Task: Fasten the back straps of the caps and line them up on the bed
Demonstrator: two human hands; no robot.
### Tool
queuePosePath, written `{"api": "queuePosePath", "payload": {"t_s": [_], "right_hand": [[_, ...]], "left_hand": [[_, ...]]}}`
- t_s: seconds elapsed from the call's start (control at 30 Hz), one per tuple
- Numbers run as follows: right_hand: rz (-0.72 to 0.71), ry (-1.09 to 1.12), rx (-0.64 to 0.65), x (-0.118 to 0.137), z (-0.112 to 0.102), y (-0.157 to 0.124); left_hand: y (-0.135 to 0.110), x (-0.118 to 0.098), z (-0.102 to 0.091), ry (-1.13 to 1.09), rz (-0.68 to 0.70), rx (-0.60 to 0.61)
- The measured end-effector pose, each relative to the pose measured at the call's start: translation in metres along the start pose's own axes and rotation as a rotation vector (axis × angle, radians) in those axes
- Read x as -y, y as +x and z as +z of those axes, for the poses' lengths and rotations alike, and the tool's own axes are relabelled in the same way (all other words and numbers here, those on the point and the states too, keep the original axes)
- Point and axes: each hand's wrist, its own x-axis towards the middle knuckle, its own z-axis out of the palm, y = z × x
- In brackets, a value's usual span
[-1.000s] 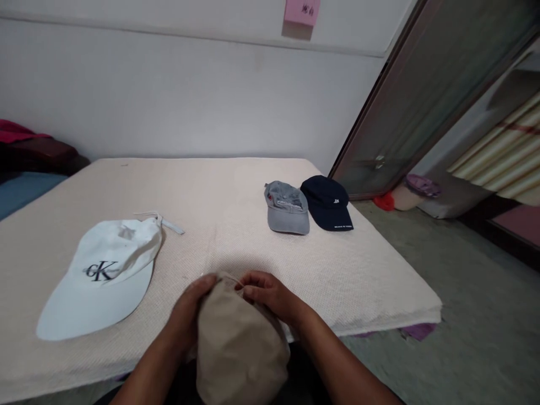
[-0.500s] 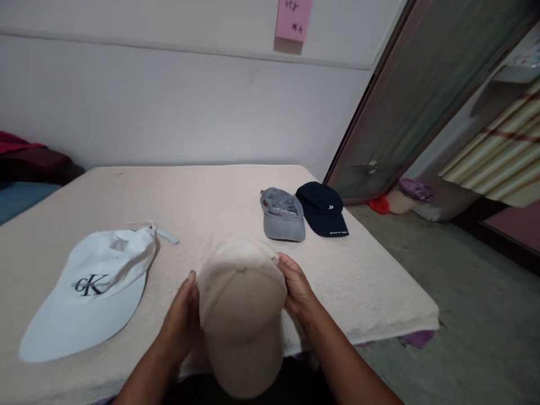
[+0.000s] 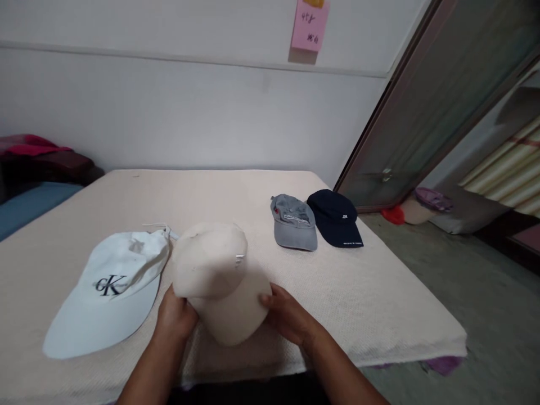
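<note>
Both my hands hold a beige baseball cap [image 3: 211, 264] over the near part of the bed. Its brim points toward me and to the right, and a small light mark shows on the crown's front. My left hand [image 3: 176, 315] grips the lower left edge, its fingers partly hidden beneath the cap. With the thumb on top, my right hand [image 3: 287, 312] pinches the brim's right edge. To the left lies a white cap [image 3: 113, 264] with black CK letters. Farther right, a grey cap [image 3: 294, 222] rests beside a navy cap [image 3: 335, 218].
The caps lie on a bed with a cream cover [image 3: 379, 304]. A white wall [image 3: 189, 112] with a pink note [image 3: 309, 25] rises behind it. Dark and blue folded cloth [image 3: 37, 205] sits at the left. A glass-panelled door [image 3: 405, 107] stands at the right.
The beige cap has turned and tilted, so its front mark now shows. It has moved left and away from me. My right hand has shifted from the crown's side to the brim.
</note>
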Motion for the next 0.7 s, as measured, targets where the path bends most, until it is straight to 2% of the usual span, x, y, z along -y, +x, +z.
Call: {"api": "queuePosePath", "payload": {"t_s": [0.07, 0.17, 0.3, 0.47, 0.57, 0.7], "right_hand": [[0.116, -0.044, 0.068, -0.003, -0.002, -0.002], [0.152, -0.084, 0.052, -0.004, -0.006, 0.000], [0.011, -0.040, -0.097, 0.002, -0.008, 0.014], [-0.161, -0.006, -0.209, 0.010, -0.007, 0.045], [-0.294, 0.037, -0.256, 0.015, -0.009, 0.067], [-0.403, 0.107, -0.398, 0.025, -0.019, 0.095]], "left_hand": [[0.003, -0.003, 0.002, -0.156, 0.118, -0.103], [0.004, -0.005, 0.008, -0.305, 0.149, -0.156], [0.008, -0.004, 0.011, -0.454, 0.123, -0.143], [0.013, 0.004, 0.002, -0.412, -0.069, -0.282], [0.012, 0.005, -0.004, -0.356, -0.117, -0.252], [0.008, 0.003, -0.005, -0.356, -0.144, -0.188]]}}
